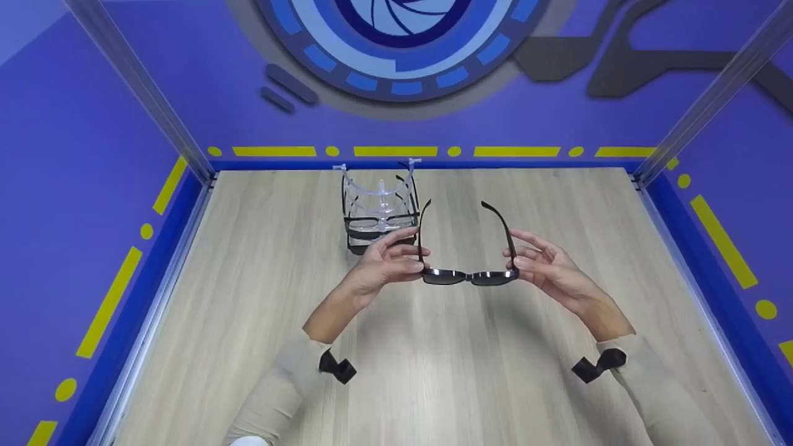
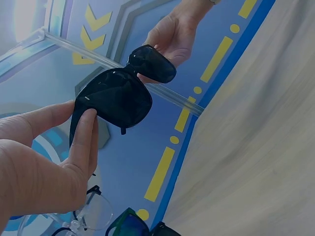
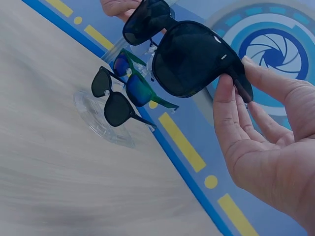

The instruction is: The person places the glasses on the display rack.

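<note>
A pair of black sunglasses (image 1: 492, 279) is held above the table, its temples unfolded and pointing away from me. My left hand (image 1: 387, 263) pinches the frame by the left hinge, thumb and fingers on the temple. At the opposite hinge my right hand (image 1: 553, 269) pinches the right temple the same way. Dark lenses (image 2: 118, 98) fill the middle of the left wrist view. Just behind my left hand stands a clear display stand (image 1: 379, 192) carrying several pairs of glasses, partly hidden by that hand.
On the stand, the right wrist view shows green-framed sunglasses (image 3: 139, 91) with blue lenses above black sunglasses (image 3: 118, 108). A wood-grain table (image 1: 433, 371) lies below. Blue printed walls (image 1: 80, 186) with metal corner posts (image 1: 142, 93) enclose it at the back and both sides.
</note>
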Demonstrator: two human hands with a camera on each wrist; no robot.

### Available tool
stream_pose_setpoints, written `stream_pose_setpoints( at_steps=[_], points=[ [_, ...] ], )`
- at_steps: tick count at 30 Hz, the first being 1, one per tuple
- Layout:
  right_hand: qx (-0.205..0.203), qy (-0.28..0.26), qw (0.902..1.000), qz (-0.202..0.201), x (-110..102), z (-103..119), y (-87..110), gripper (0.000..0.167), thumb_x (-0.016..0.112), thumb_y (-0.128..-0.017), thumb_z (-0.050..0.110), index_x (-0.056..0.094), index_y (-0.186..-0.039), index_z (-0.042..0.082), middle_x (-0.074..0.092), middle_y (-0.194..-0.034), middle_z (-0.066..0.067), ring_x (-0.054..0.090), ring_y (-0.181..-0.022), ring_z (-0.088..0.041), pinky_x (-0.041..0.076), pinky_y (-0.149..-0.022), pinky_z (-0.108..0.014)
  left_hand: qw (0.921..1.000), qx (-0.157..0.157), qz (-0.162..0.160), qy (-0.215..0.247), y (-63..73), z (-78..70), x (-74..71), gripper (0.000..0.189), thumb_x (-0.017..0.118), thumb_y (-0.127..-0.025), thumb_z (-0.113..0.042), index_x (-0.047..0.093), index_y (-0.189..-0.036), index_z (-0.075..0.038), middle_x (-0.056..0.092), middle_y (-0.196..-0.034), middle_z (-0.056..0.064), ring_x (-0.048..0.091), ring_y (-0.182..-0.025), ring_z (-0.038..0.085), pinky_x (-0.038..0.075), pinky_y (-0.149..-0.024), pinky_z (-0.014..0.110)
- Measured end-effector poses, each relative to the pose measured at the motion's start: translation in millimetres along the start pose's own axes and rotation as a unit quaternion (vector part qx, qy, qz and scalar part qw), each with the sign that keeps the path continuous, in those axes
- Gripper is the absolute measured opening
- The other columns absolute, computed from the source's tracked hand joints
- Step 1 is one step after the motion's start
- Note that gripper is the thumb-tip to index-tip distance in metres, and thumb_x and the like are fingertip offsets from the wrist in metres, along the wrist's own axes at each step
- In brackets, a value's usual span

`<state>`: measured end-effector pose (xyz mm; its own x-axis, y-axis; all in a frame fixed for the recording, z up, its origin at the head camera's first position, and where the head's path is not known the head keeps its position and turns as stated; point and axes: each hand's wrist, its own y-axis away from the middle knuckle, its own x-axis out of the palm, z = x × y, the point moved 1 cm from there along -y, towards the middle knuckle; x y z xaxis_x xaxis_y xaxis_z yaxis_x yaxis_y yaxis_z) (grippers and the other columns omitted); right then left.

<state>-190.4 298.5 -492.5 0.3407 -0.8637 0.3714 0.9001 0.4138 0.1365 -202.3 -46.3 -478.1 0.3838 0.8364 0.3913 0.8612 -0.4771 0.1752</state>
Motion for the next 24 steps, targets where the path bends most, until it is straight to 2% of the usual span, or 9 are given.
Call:
stream_pose_setpoints(
  at_steps=[6,14,24],
  points=[
    [0.007,0.019,0.9997,-0.012,10,7,-5.3,0.052,0.058,-0.098,-0.007,0.053,-0.143,0.020,0.071,-0.117,-0.003,0.069,-0.110,-0.014,0.059,-0.097,-0.028,1.0000,0.001,-0.005,0.002,2.9,-8.3,-5.0,0.077,0.069,-0.086,0.011,0.038,-0.155,-0.004,0.075,-0.107,-0.002,0.074,-0.094,0.011,0.063,-0.087,0.030],
    [0.010,0.036,0.9993,-0.007,20,17,-12.0,0.055,0.059,-0.098,-0.006,0.048,-0.148,0.014,0.072,-0.118,-0.005,0.070,-0.107,-0.015,0.060,-0.095,-0.029,0.9999,0.007,-0.008,-0.003,12.3,-19.4,-8.6,0.078,0.069,-0.086,0.012,0.037,-0.156,-0.005,0.075,-0.112,0.002,0.074,-0.095,0.013,0.063,-0.089,0.032],
    [-0.003,0.017,0.9999,0.000,30,24,-18.4,0.051,0.059,-0.097,-0.007,0.052,-0.144,0.014,0.071,-0.117,-0.004,0.070,-0.108,-0.015,0.059,-0.097,-0.031,0.9998,0.017,-0.011,-0.002,18.2,-31.0,-11.5,0.080,0.071,-0.085,0.013,0.039,-0.155,-0.010,0.075,-0.114,0.004,0.074,-0.101,0.015,0.063,-0.088,0.032]
  ],
)
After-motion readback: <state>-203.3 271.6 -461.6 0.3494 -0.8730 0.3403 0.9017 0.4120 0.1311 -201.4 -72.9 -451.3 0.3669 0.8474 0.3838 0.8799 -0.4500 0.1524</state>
